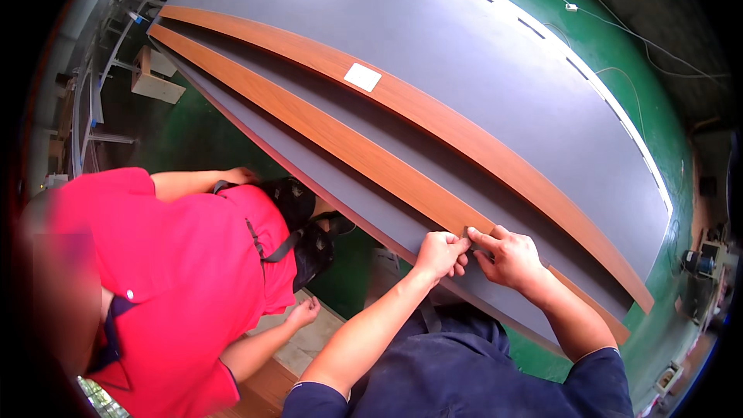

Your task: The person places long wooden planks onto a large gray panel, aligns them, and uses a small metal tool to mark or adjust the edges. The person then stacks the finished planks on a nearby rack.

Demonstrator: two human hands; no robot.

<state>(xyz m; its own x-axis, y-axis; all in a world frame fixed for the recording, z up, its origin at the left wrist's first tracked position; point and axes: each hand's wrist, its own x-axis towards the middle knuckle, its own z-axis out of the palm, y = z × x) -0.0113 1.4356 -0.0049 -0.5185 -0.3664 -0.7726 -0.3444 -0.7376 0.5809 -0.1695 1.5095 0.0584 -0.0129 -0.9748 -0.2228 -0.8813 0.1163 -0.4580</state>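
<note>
My left hand [443, 255] and my right hand [512, 257] meet at the near brown wood-grain strip [333, 138], toward its right end. The left thumb and fingers are pinched together. My right fingers are curled, with the index finger reaching toward the left fingertips. Something small and dark shows between the fingertips, too small to name. A second wood-grain strip [457, 120] runs farther back, bearing a white paper label [362, 77]. Both strips lie along a large grey panel [495, 54], with dark grey gaps beside them.
A co-worker in a red shirt [178, 263] stands close on my left, hands low beside the panel. White cables [604, 19] trail over the green floor [619, 46] beyond the panel's white far edge. Metal racks and a pale box [157, 81] stand at the far left; machinery [700, 263] is at right.
</note>
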